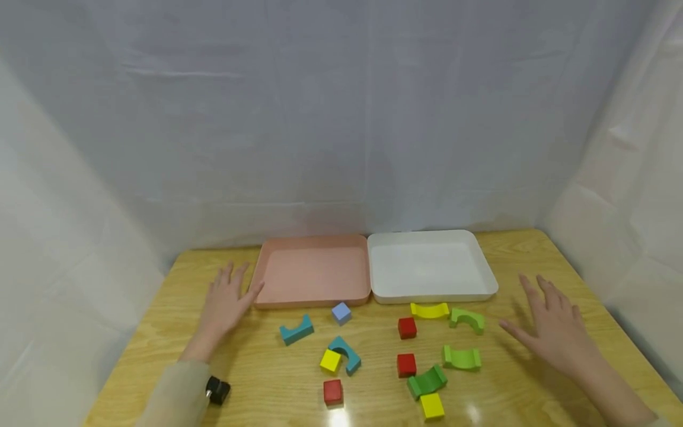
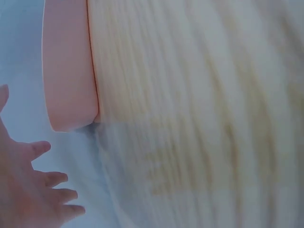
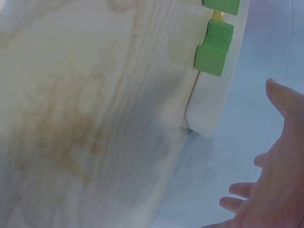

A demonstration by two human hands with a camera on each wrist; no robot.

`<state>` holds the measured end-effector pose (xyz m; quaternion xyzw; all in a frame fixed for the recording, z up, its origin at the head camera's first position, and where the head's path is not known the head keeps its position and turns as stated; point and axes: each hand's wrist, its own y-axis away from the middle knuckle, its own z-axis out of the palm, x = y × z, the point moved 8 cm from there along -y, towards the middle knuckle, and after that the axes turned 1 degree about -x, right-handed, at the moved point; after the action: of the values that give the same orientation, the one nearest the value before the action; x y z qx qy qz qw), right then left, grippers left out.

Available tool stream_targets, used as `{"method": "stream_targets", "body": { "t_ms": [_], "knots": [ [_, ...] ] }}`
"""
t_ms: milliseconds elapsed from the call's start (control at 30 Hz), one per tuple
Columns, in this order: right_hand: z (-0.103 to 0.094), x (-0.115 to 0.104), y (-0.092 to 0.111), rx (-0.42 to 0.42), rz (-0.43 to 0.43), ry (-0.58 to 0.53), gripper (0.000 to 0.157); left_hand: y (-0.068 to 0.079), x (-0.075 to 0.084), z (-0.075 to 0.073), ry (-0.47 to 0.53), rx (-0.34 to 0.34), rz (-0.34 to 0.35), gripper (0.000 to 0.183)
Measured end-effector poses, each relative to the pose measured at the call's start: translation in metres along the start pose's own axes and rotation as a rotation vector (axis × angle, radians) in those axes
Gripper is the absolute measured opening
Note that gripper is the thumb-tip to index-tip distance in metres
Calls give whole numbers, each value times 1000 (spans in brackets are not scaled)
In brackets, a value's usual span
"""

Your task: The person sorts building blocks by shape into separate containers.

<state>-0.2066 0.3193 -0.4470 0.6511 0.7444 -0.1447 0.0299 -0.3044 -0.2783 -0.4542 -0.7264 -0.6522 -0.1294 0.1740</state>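
Observation:
My left hand (image 1: 223, 302) is spread above the table beside the pink tray (image 1: 315, 302), holding nothing. On the other side, my right hand (image 1: 557, 326) hovers with fingers spread, right of the light green arch blocks (image 1: 462, 359). In the left wrist view the left hand (image 2: 28, 190) shows near the pink tray's corner. The right wrist view has the right hand (image 3: 275, 175) beyond the white tray (image 3: 206, 111). Between the hands lie blue arch blocks (image 1: 297, 331), a periwinkle cube (image 1: 341, 314), red cubes (image 1: 407, 328), yellow cubes (image 1: 330, 360), a yellow arch (image 1: 430, 311) and a darker green arch (image 1: 427, 381).
The pink tray and the white tray (image 1: 434, 296) stand side by side at the back of the wooden table (image 1: 256, 379). Pale cloth (image 1: 341, 118) hangs behind and at both sides. A black device (image 1: 217, 390) is on the left wrist.

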Motion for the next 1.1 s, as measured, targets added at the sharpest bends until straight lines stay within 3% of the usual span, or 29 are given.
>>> {"method": "stream_targets", "body": {
  "t_ms": [433, 700, 867, 1100],
  "knots": [
    [7, 6, 8, -47, 25, -257, 97, -12, -29, 17, 463, -99, -156, 83],
    [15, 2, 9, -56, 16, -441, 85, -18, -45, 24, 715, -55, -228, 81],
    [19, -3, 10, -54, 17, -500, 76, -19, -50, 29, 812, -62, -241, 79],
    [25, -1, 6, -36, 51, -611, 61, -20, -49, 31, 820, -71, -221, 73]
  ]
}}
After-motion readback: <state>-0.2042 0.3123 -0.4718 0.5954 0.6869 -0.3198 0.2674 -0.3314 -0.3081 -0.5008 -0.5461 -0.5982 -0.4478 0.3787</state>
